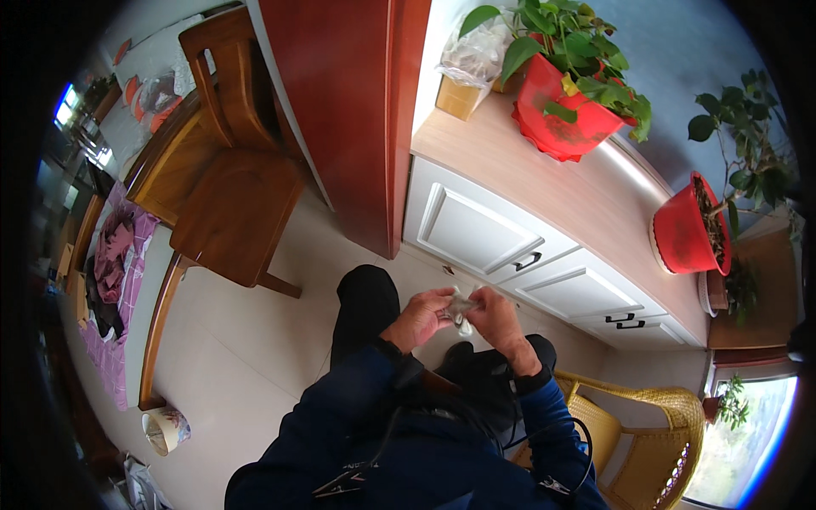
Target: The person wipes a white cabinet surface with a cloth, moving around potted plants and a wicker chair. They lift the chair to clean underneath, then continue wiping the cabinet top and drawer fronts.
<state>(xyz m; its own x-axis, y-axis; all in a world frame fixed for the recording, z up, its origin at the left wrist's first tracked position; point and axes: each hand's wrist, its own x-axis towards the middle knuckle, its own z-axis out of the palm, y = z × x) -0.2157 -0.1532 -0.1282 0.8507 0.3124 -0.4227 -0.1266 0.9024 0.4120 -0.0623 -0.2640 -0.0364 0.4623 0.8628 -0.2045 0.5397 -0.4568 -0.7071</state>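
Above my lap, both hands grip a small, crumpled, whitish-grey thing (460,311), thin and soft-looking; I cannot tell whether it is cloth or plastic film. My left hand (414,321) pinches its left side with fingers and thumb. On the other side, my right hand (496,321) closes over it, its fingertips partly hidden. A pale end of the thing hangs down between the hands. My dark-trousered knees lie just below and beside them.
A white cabinet (483,223) with dark handles stands ahead, bearing red flowerpots (568,110) and a cardboard box (463,95). A wooden chair (234,208) is at the left, near a small patterned bin (167,430). A yellow woven chair (671,425) is at lower right.
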